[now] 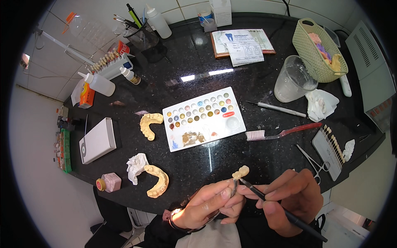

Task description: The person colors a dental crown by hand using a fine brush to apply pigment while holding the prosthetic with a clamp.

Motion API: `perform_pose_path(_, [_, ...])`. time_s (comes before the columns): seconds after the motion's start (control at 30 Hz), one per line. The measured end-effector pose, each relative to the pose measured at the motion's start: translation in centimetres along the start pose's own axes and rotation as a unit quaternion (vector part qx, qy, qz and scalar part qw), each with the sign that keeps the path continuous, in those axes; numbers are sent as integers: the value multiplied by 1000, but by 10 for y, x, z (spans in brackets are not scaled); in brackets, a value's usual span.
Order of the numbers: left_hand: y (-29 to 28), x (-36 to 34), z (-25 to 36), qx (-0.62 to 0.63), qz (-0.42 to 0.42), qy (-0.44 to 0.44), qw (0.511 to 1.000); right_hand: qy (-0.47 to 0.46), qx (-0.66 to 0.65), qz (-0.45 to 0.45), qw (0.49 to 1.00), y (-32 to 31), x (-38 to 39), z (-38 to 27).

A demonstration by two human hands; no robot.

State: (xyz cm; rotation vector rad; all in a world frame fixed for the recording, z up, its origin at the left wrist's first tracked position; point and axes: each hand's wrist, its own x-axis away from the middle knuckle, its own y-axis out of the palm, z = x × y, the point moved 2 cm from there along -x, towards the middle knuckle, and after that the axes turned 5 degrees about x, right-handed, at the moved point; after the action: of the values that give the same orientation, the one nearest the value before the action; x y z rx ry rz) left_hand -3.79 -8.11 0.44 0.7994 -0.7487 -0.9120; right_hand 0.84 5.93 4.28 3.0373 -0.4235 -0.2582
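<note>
Cream ceramic tooth bridge gripped in metal tweezers, left hand closed on them; right hand pinches thin black brush, tip touching bridge.

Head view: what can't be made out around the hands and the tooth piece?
- Brush tip: too fine against the tooth piece; contact unclear.
- Metal holder: mostly hidden by left hand.
- Right hand palm: turned away.
- Palette wells: too small.

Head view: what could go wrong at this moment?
The small cream tooth-shaped piece sits only in the tips of metal forceps held by the left hand; pressure from the thin black brush in the right hand could knock it loose. It hangs near the black counter's edge, so it might fall.
</note>
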Motion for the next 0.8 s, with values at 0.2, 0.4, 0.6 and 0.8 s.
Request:
perform_pose_path(0.2, [0, -1, -1, 13, 20, -6, 1000, -8, 6, -7, 1000, -2, -1, -1])
perform_pose_path(0.4, [0, 0, 1, -8, -12, 4, 1000, -42, 65, -78, 994, -9, -5, -2])
perform_pose_path(0.6, [-1, -1, -2, 2, 11, -2, 1000, 18, 0, -2, 1000, -4, -1, -1])
perform_pose_path(0.8, [1, -1, 1, -6, 33, -2, 999, 28, 9, 23, 999, -1, -1, -3])
